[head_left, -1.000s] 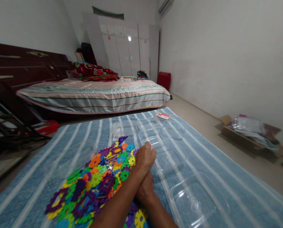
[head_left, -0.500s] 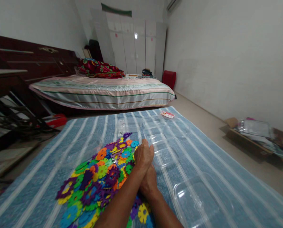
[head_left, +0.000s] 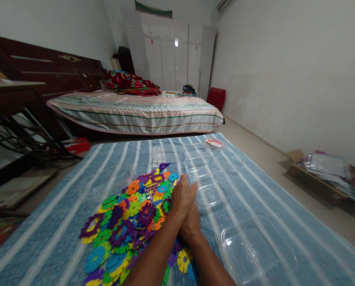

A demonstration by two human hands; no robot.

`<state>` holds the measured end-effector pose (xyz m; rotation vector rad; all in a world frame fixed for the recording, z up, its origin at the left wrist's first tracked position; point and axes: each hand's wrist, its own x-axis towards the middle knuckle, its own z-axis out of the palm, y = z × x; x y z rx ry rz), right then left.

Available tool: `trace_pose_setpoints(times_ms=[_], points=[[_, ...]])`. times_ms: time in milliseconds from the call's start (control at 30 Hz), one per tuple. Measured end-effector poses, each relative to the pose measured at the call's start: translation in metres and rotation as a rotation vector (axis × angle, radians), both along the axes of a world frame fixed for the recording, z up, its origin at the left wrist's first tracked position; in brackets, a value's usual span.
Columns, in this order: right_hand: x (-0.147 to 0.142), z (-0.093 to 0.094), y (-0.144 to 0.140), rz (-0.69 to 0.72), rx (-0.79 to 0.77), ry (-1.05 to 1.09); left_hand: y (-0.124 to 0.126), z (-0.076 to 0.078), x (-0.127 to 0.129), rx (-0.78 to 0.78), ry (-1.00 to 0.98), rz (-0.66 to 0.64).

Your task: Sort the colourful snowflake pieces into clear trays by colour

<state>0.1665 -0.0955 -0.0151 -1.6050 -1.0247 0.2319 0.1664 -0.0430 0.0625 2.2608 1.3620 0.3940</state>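
Observation:
A heap of flat, flower-shaped plastic pieces [head_left: 126, 222] in purple, green, orange, yellow and blue lies on a blue striped mattress [head_left: 76, 198]. My left hand [head_left: 183, 196] rests back-up at the heap's right edge, fingers pointing away, next to a clear plastic tray [head_left: 209, 190]. My left wrist crosses over my right hand [head_left: 192, 226], which lies mostly hidden beneath it. Whether either hand holds a piece is hidden.
A second clear tray [head_left: 255, 250] lies to the right, more clear trays [head_left: 195, 159] and a small red-and-white card [head_left: 214, 142] farther off. Beyond stand a striped bed [head_left: 136, 115], white wardrobes [head_left: 174, 55] and a red bin [head_left: 217, 97]. A cardboard box [head_left: 320, 174] sits by the right wall, a dark table [head_left: 13, 99] at left.
The view has swung a little, so the room sits further right in the picture. My hands stay stacked at the heap's edge, hardly moved.

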Motion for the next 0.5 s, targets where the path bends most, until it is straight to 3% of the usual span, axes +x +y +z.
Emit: trace_pose_setpoints(times_ms=[167, 300, 500], points=[[0.0, 0.006, -0.002, -0.012, -0.051, -0.034, -0.002, -0.002, -0.01, -0.017, -0.185, -0.013], [0.001, 0.01, -0.005, 0.051, -0.068, -0.077, -0.004, 0.0, -0.035, -0.012, -0.342, -0.017], [0.005, 0.002, -0.007, 0.088, -0.092, -0.136, -0.006, 0.009, -0.09, 0.068, -0.293, 0.018]])
